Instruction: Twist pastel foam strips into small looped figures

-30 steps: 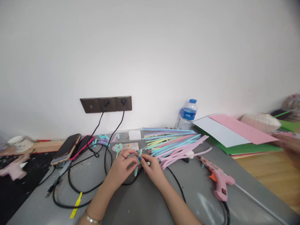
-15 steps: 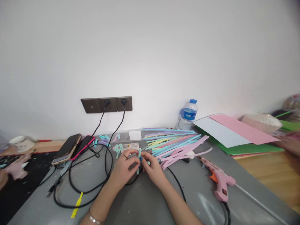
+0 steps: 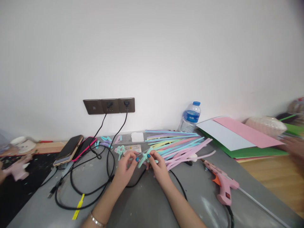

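Note:
A mint-green pipe cleaner (image 3: 144, 158), bent into a small shape with several arms, is held up between my hands over the grey table. My right hand (image 3: 158, 167) is closed on it, thumb and index finger pinching near its middle. On its other side my left hand (image 3: 125, 166) is closed too, fingertips together at its left edge; exactly what part they grip is hard to see. A finished-looking mint pipe-cleaner flower (image 3: 120, 150) lies just beyond my left hand. Behind my right hand spreads a bundle of pastel pipe cleaners (image 3: 180, 144).
A pink glue gun (image 3: 223, 186) lies at the right, near coloured paper sheets (image 3: 249, 131) and a water bottle (image 3: 191, 117). Black cables (image 3: 83, 207) loop at the left beside two phones (image 3: 68, 150). Other people's hands show at both edges, one near a pink glue gun (image 3: 17, 171).
The mint pipe-cleaner shape has turned and shows more fully between my hands. My left fingers have drawn slightly apart from my right hand, which shifted a little right.

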Motion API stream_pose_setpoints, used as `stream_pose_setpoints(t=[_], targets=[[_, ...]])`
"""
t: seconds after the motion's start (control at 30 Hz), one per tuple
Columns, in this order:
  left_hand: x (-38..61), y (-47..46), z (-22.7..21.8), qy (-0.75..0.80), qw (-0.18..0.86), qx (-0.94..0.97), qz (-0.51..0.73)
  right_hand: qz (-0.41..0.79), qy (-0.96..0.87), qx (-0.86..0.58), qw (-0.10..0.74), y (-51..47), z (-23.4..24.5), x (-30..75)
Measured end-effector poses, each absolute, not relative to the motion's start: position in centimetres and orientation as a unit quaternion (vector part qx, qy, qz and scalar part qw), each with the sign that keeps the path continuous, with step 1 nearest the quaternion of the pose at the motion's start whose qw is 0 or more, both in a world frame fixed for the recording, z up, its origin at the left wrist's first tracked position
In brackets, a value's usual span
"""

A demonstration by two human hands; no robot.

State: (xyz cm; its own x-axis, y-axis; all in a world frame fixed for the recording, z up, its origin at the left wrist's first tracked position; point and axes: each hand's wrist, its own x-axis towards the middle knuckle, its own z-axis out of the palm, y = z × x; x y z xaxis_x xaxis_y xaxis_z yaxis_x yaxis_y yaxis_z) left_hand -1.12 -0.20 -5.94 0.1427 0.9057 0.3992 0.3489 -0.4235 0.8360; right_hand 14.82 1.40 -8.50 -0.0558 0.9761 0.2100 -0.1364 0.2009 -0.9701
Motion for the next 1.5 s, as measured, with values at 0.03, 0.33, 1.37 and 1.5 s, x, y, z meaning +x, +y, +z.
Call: stream_pose_setpoints(t=[0.03,0.33,1.37,1.5], targets=[[-1.1,-0.1,-6.1,0.452,0.339,0.673,0.477,0.495,-0.532,-0.391,0.565,1.4,-8.4,14.8],[0.0,-0.3,-6.9,0.468,0.354,0.662,0.467,0.554,-0.544,-0.327,0.538,0.6,-7.4,14.7],[-1.0,-0.5,-6.1,0.469,0.104,0.743,0.467,0.599,-0.563,-0.305,0.48,-0.2,-7.5,14.0],[-1.5,-0.4,-5.8,0.445,0.088,0.765,0.457,0.614,-0.563,-0.3,0.465,-0.2,-7.2,14.1]])
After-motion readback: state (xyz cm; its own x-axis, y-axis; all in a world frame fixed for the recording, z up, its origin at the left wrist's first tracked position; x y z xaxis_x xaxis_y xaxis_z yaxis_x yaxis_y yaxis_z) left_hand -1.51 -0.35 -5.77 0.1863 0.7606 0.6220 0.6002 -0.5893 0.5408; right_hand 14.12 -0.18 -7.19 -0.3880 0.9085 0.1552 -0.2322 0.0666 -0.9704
